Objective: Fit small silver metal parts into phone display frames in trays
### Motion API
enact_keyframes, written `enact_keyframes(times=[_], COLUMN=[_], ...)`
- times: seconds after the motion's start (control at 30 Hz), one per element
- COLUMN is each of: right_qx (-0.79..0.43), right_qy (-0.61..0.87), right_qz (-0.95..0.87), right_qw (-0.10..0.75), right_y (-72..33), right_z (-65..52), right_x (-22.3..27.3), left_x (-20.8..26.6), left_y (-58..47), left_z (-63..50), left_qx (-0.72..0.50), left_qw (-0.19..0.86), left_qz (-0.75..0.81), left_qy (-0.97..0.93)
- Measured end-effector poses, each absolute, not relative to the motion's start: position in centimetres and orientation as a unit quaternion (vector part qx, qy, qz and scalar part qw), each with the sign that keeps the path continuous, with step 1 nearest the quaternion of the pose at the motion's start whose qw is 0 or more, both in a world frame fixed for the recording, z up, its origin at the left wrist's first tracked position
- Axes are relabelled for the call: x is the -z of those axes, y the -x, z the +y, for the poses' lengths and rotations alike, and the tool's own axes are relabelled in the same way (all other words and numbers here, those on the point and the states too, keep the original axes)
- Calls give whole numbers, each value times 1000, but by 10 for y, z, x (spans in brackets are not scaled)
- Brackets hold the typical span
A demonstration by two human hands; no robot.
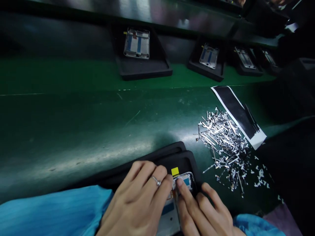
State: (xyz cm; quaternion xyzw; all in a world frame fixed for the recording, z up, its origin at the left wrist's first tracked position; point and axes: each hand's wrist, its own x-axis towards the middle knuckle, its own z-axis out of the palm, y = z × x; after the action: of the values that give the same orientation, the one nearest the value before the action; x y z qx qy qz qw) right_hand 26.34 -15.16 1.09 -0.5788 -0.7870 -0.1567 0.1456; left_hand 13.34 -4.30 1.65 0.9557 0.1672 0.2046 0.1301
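Note:
A phone frame [175, 220] with blue strips lies in a black tray [190, 159] at the bottom middle, a yellow tab [175, 171] at its upper edge. Over the frame's left side is my left hand [144, 200], a ring on one finger. Its fingers are bent and closed, their tips hidden against the frame, so whatever they pinch is not visible. My right hand [205, 213] rests at the frame's right side. One fingertip presses on the upper part of the frame, while the other fingers are apart and hold nothing visible.
A loose pile of small silver and black strips [225, 141] lies on the green bench [103, 114], right of the tray. Beside it are a black sheet with white edges [236, 108] and dark tweezers [251, 118]. Several trays [145, 71] with phone frames line the back.

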Motion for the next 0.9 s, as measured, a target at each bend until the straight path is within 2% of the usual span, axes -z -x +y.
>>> enact_keyframes(times=[0.23,0.6,0.67,0.8,0.9], right_qx=[176,166,163,156,148], right_qy=[590,566,568,573,572], right_qz=[-771,-801,-800,-797,-799], right_qw=[163,105,104,107,111], right_y=[-259,-258,-258,-259,-259], right_z=[-147,-145,-146,-147,-146], right_x=[-11,-17,-17,-17,-17], left_x=[-2,-24,-27,-35,-40], left_y=[-134,-124,-127,-139,-144], left_z=[-55,-25,-18,-3,3], left_qx=[-261,-121,-81,111,166], left_qw=[217,245,262,316,329], left_qz=[233,225,240,290,310], left_qy=[-911,-935,-931,-897,-877])
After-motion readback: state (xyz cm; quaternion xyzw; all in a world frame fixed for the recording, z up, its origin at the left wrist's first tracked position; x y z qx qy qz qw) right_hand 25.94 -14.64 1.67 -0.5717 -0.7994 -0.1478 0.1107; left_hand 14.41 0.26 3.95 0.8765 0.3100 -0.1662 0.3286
